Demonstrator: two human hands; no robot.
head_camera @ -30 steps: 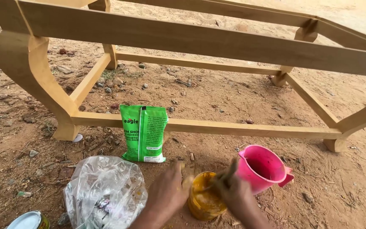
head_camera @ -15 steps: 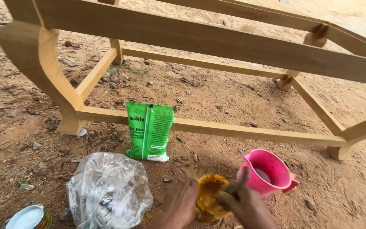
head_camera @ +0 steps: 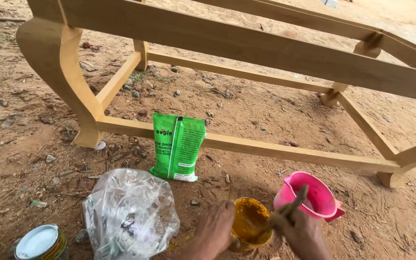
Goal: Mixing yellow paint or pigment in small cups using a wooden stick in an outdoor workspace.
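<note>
A small yellow container holding ochre paste sits on the dirt at the bottom centre. My left hand grips its left side. My right hand is closed on a wooden stick, smeared with paste, whose lower end dips into the container. A pink plastic jug stands just right of the container, behind my right hand.
A green packet leans against the lower rail of a bare wooden furniture frame spanning the view. A crumpled clear plastic bag lies at lower left, with a lidded tin beside it. The ground is sandy with stones.
The view has shifted a little, so the frame and packet sit further right and lower. My hands stay on the container and the stick, with the stick moving inside the paste.
</note>
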